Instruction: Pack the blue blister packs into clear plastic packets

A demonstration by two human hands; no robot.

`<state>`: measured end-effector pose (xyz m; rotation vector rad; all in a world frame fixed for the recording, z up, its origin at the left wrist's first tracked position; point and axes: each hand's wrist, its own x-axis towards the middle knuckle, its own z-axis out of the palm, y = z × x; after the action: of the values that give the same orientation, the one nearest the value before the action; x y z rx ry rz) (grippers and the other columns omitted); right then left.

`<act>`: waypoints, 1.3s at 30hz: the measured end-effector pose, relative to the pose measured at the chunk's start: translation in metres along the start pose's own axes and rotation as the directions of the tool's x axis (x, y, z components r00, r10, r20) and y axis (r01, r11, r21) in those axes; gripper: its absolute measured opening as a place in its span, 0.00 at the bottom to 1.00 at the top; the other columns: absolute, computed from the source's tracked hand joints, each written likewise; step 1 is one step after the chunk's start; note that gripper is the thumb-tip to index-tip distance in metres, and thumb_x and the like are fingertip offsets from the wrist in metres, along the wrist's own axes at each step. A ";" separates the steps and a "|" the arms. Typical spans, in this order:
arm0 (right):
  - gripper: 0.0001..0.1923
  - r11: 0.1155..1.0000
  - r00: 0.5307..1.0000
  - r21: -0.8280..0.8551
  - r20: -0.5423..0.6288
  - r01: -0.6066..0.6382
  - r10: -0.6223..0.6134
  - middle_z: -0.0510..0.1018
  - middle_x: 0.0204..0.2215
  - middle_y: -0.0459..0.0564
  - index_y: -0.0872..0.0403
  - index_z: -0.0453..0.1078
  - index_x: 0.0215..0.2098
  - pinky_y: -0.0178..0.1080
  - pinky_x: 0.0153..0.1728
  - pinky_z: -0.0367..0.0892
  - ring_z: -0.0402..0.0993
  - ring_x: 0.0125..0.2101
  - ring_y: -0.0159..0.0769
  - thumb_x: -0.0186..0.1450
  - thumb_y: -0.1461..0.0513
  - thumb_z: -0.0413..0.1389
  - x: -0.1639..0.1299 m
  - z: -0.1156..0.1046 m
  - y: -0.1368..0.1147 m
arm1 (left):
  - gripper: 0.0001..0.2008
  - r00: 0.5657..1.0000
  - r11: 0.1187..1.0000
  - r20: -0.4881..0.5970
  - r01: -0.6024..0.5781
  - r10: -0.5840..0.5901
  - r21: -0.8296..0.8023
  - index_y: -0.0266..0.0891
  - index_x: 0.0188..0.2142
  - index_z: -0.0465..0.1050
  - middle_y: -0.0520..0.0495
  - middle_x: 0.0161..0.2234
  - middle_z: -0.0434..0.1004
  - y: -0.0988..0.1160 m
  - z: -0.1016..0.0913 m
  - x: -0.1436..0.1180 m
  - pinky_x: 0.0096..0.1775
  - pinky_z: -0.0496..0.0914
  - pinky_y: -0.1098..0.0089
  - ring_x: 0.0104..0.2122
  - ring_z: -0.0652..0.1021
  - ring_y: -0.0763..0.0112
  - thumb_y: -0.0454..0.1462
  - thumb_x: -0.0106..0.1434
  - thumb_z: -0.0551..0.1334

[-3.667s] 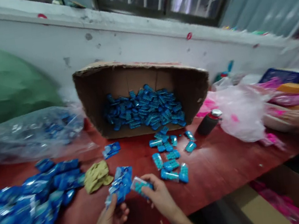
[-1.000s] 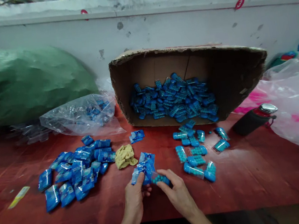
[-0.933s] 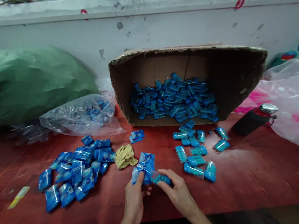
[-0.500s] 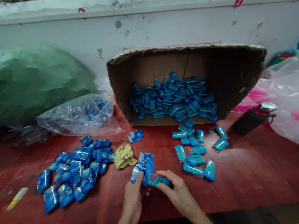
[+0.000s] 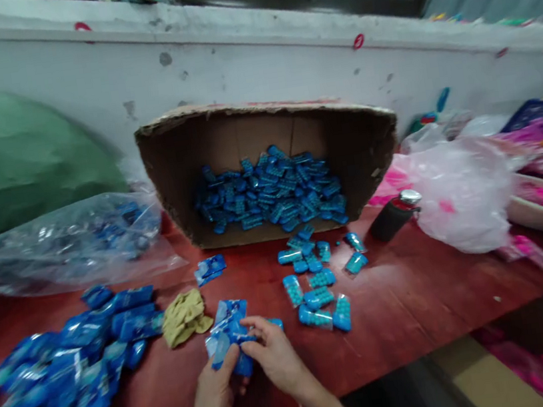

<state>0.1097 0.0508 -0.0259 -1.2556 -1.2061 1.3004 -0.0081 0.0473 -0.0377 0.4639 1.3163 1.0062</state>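
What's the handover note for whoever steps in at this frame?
Left hand: pinching a bunch of blue sachets at the table's front edge.
Right hand: gripping the same bunch from the right; a capsule pack sits between its fingers, mostly hidden.
Supply: loose capsule packs on the red table right of the hands, many more in the tipped cardboard box behind.
Done, by the look of it: a sachet pile lies at left.
Left: the loose packs and the box's contents are not bagged.
Also there: a yellow cloth beside the bunch.
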 end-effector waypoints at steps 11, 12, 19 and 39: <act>0.10 0.929 0.987 0.354 -0.069 -0.111 0.144 0.62 0.15 0.38 0.54 0.69 0.30 0.28 0.18 0.54 0.56 0.15 0.24 0.49 0.62 0.58 0.003 0.006 0.008 | 0.20 0.992 0.990 0.066 0.116 -0.110 -0.081 0.33 0.20 0.70 0.52 0.14 0.71 0.008 0.001 0.003 0.15 0.62 0.75 0.14 0.68 0.76 0.41 0.27 0.72; 0.09 0.933 0.988 0.343 -0.068 -0.110 0.142 0.62 0.15 0.37 0.54 0.68 0.30 0.28 0.18 0.54 0.56 0.15 0.24 0.49 0.61 0.58 0.002 0.006 0.006 | 0.20 0.992 0.989 0.079 0.110 -0.103 -0.095 0.33 0.20 0.70 0.52 0.14 0.70 0.009 0.002 0.002 0.14 0.61 0.76 0.14 0.68 0.76 0.42 0.29 0.72; 0.11 0.942 0.979 -0.295 -0.072 0.162 -0.191 0.72 0.34 0.49 0.52 0.66 0.42 0.37 0.36 0.63 0.68 0.35 0.35 0.62 0.61 0.48 -0.004 -0.020 -0.010 | 0.15 0.986 0.982 0.135 0.119 -0.099 -0.150 0.34 0.23 0.68 0.52 0.15 0.70 0.010 0.003 -0.002 0.14 0.63 0.78 0.15 0.70 0.76 0.42 0.41 0.68; 0.12 0.993 0.991 -0.003 -0.073 -0.115 0.114 0.71 0.29 0.46 0.54 0.64 0.37 0.28 0.12 0.59 0.65 0.20 0.29 0.57 0.56 0.52 -0.009 -0.025 0.000 | 0.11 0.970 0.918 -0.062 0.200 -0.235 -0.342 0.36 0.21 0.63 0.54 0.11 0.65 0.014 0.005 -0.002 0.15 0.66 0.79 0.14 0.72 0.76 0.39 0.55 0.60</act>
<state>0.1352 0.0425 -0.0247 -1.3830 -1.1022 1.3219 -0.0078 0.0544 -0.0246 0.0062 1.2250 1.0487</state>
